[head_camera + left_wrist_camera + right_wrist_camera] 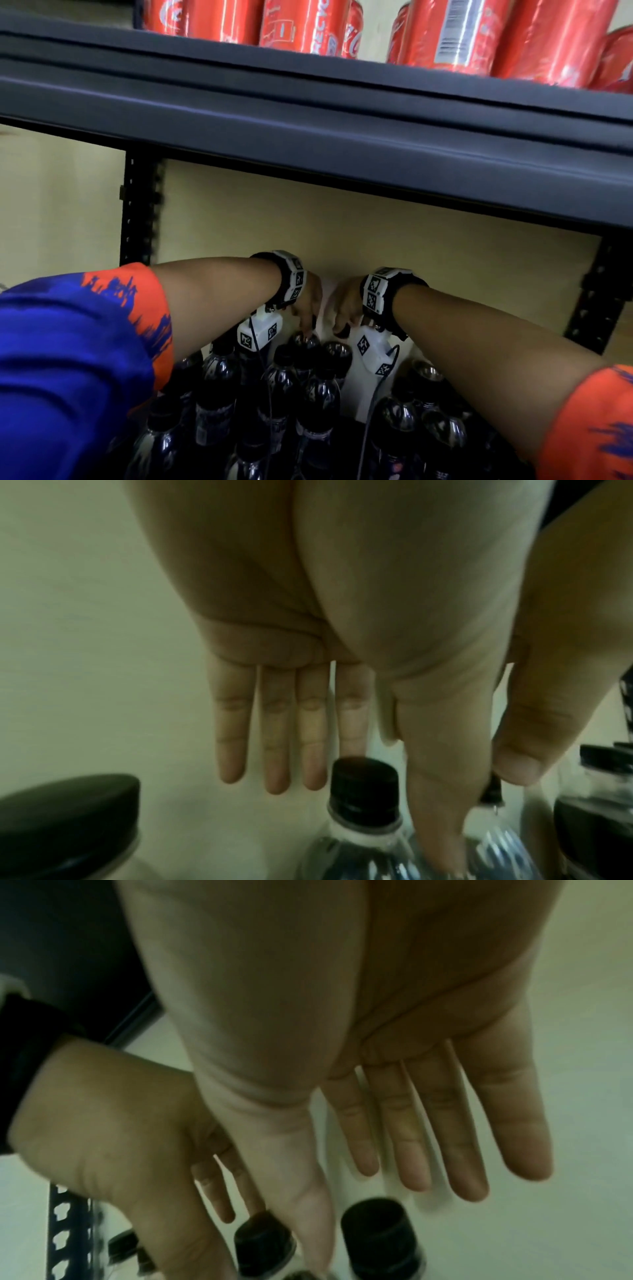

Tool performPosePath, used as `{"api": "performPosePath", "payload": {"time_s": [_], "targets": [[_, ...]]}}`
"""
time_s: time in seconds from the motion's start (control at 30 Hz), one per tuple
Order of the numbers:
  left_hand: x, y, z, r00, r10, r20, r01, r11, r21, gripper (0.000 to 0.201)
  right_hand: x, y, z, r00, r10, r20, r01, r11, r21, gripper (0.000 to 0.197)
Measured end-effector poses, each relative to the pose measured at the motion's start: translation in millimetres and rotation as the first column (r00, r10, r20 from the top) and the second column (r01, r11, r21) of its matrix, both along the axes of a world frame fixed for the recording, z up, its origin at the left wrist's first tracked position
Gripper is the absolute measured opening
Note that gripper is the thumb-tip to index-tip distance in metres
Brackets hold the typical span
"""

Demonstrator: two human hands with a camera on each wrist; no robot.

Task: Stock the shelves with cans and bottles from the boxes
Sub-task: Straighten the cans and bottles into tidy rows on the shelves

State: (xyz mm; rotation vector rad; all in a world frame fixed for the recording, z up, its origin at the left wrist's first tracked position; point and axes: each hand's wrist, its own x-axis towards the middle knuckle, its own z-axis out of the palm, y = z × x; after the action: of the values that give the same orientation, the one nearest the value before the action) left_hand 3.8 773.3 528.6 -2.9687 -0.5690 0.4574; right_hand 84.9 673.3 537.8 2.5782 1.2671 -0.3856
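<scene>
Several dark bottles with black caps (pixel 284 377) stand on the lower shelf. Both my hands reach over them to the back row. My left hand (pixel 306 305) points down with straight fingers (pixel 274 737). Its thumb (pixel 441 791) runs down beside a black-capped bottle (pixel 365 780) and touches that bottle's shoulder. Close to its right, my right hand (pixel 346 305) is also flat, with straight fingers (pixel 445 1137) above two black caps (pixel 377 1229) and gripping nothing. The right wrist view shows the back of my left hand (pixel 103 1137) next to the right thumb (pixel 298 1177).
Red cans (pixel 308 24) fill the dark upper shelf (pixel 308 113), which hangs low over my arms. Perforated black posts stand at left (pixel 137 212) and right (pixel 596 291). A pale back wall (pixel 376 233) closes the bay. More bottles (pixel 424 377) stand under my right arm.
</scene>
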Motion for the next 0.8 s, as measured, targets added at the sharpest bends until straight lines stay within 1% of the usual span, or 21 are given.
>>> {"api": "performPosePath", "payload": {"time_s": [0.03, 0.1, 0.13, 0.17, 0.23, 0.3, 0.37, 0.43, 0.5, 0.53, 0.57, 0.6, 0.7, 0.73, 0.8], "targets": [[-2.4, 0.2, 1.2, 1.0, 0.013, 0.023, -0.013, 1.0, -0.022, 0.052, -1.3, -1.3, 1.4, 1.0, -0.002, -0.032, 0.001, 1.0, -0.024, 0.049], [-2.3, 4.0, 2.5, 0.996, 0.068, 0.053, -0.064, 0.996, -0.063, 0.055, -5.4, -8.7, 6.3, 0.998, -0.033, -0.062, 0.037, 0.998, 0.058, 0.042], [-2.1, 4.7, 3.1, 0.995, 0.088, 0.042, -0.086, 0.995, -0.053, 0.057, -6.6, -13.1, 8.2, 0.997, -0.048, -0.062, 0.054, 0.992, 0.11, 0.045], [-3.0, 1.3, 6.0, 0.995, 0.092, 0.035, -0.091, 0.995, -0.043, 0.058, -8.2, -19.8, 11.6, 0.997, -0.041, -0.059, 0.05, 0.988, 0.148, 0.055], [-4.8, -7.0, 14.2, 0.995, 0.095, 0.015, -0.095, 0.995, -0.004, 0.054, -12.6, -32.3, 18.6, 0.998, -0.062, -0.005, 0.062, 0.98, 0.19, 0.076], [-8.2, -17.0, 22.7, 0.997, 0.069, 0.031, -0.071, 0.995, 0.072, 0.049, -17.8, -45.3, 24.6, 0.997, -0.07, 0.027, 0.063, 0.973, 0.222, 0.08], [-9.3, -25.7, 30.6, 0.999, 0.024, 0.037, -0.029, 0.987, 0.157, 0.05, -19.6, -56.9, 29.6, 0.996, -0.07, 0.062, 0.053, 0.971, 0.232, 0.085], [-8.8, -35.6, 38.0, 1.0, 0.011, -0.012, -0.008, 0.976, 0.216, 0.051, -20.1, -69.3, 34.2, 0.993, -0.064, 0.104, 0.038, 0.972, 0.231, 0.089], [-8.9, -50.0, 44.4, 0.999, 0.034, -0.025, -0.028, 0.977, 0.212, 0.051, -21.0, -83.1, 38.8, 0.99, -0.075, 0.116, 0.048, 0.974, 0.22, 0.086], [-10.5, -59.0, 47.5, 0.999, 0.042, -0.015, -0.038, 0.979, 0.2, 0.053, -21.0, -90.9, 40.9, 0.989, -0.092, 0.112, 0.067, 0.975, 0.211, 0.085], [-11.7, -66.8, 49.5, 0.999, 0.049, -0.004, -0.048, 0.982, 0.184, 0.06, -18.8, -98.2, 41.5, 0.988, -0.109, 0.106, 0.087, 0.977, 0.195, 0.084], [-10.4, -73.1, 50.6, 0.998, 0.059, 0.012, -0.06, 0.988, 0.145, 0.067, -18.7, -107.3, 43.0, 0.987, -0.128, 0.092, 0.113, 0.981, 0.156, 0.085], [-10.4, -102.0, 54.6, 0.991, 0.131, 0.018, -0.132, 0.991, 0.009, 0.076, -15.5, -136.3, 48.4, 0.98, -0.194, 0.049, 0.194, 0.981, 0.001, 0.084], [-5.4, -107.8, 54.1, 0.991, 0.135, 0.0, -0.135, 0.991, -0.015, 0.079, -13.9, -146.7, 51.1, 0.978, -0.207, 0.041, 0.209, 0.977, -0.048, 0.081], [2.8, -122.0, 53.4, 0.993, 0.12, -0.024, -0.12, 0.993, -0.012, 0.084, -3.1, -163.3, 50.8, 0.977, -0.209, 0.027, 0.211, 0.971, -0.114, 0.077]]}}
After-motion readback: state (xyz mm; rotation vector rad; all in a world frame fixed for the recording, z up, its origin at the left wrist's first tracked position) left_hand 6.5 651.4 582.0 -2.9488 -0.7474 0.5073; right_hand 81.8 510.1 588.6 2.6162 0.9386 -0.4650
